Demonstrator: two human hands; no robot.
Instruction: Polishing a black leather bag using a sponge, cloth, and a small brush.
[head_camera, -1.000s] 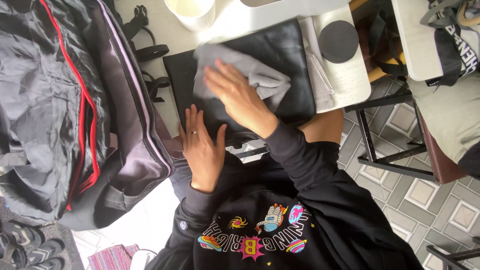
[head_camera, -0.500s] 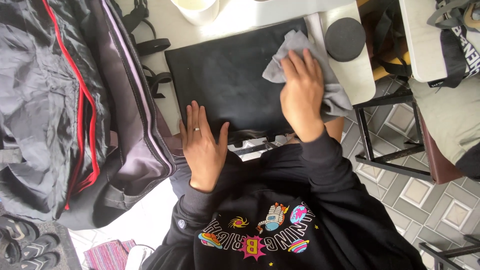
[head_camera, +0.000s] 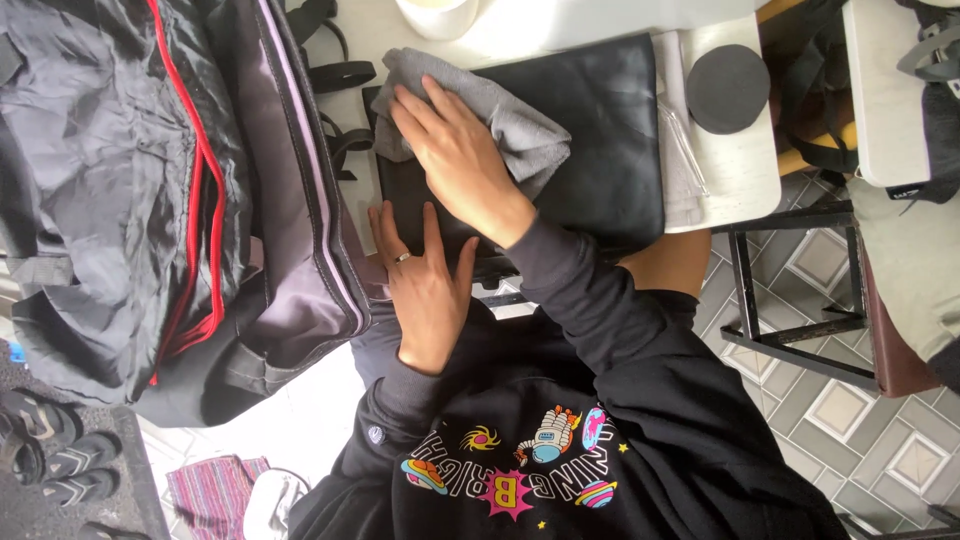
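A white table (head_camera: 740, 170) fills the upper middle of the frame, with grey patterned floor tiles (head_camera: 850, 420) at the lower right and a black metal stool frame (head_camera: 790, 320) beside the table's edge. A large black bag with red zip trim (head_camera: 150, 190) takes up the left side, and sandals (head_camera: 45, 450) lie in the lower left corner. A round black disc (head_camera: 727, 88) rests on the table at the upper right.

A flat black leather pouch (head_camera: 600, 150) lies on the table at upper centre, its long axis running roughly left to right across the frame. On its left part sits a crumpled grey cloth (head_camera: 520, 130). The right hand (head_camera: 460, 160) lies flat on the cloth, fingers extended toward the upper left, pressing it down. The left hand (head_camera: 425, 290), wearing a ring, is spread palm-down on the pouch's near edge, fingers pointing up the frame.
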